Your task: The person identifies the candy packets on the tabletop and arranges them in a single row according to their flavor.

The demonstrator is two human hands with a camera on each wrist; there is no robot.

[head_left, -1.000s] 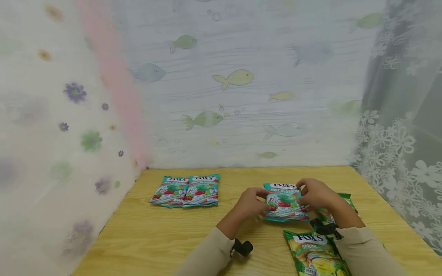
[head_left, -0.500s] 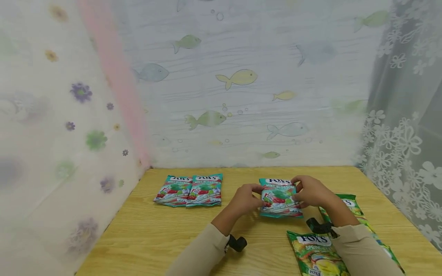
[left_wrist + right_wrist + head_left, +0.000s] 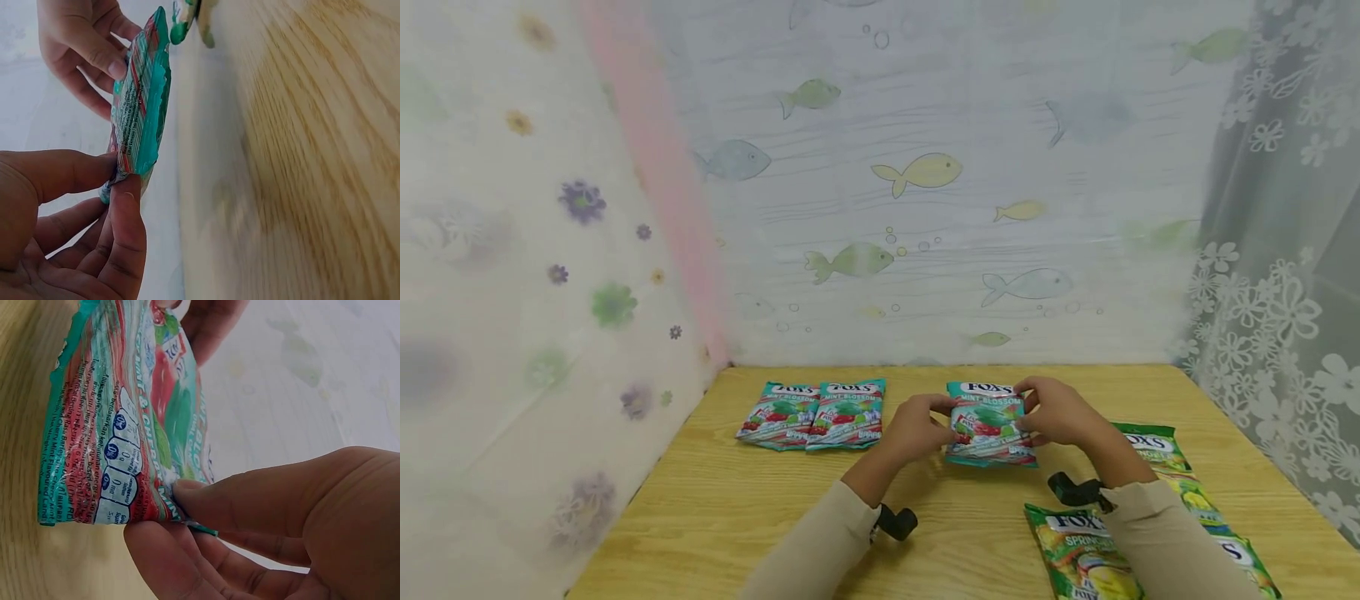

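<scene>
In the head view a teal Fox's Mint Blossom candy bag [image 3: 987, 427] is held between both hands over the middle of the table. My left hand [image 3: 913, 433] pinches its left edge between thumb and fingers. On the opposite edge, my right hand [image 3: 1060, 413] grips with the thumb in front and fingers behind. The left wrist view shows the candy bag [image 3: 140, 103] raised off the wood. Printed small text and nutrition labels face the right wrist view on the candy bag [image 3: 119, 437]. To the left lie two matching bags [image 3: 780, 415], side by side and slightly overlapping.
Green Fox's candy bags lie at the right: one green bag [image 3: 1078, 550] near the front, others [image 3: 1187, 483] behind and beside the right forearm, which partly covers them. A fish-patterned curtain [image 3: 925, 250] hangs along the back of the wooden table [image 3: 715, 517].
Both hands have carried the teal candy bag leftward and slightly toward the back, away from the green bags. More of the green bags at the right now shows. The view has shifted slightly.
</scene>
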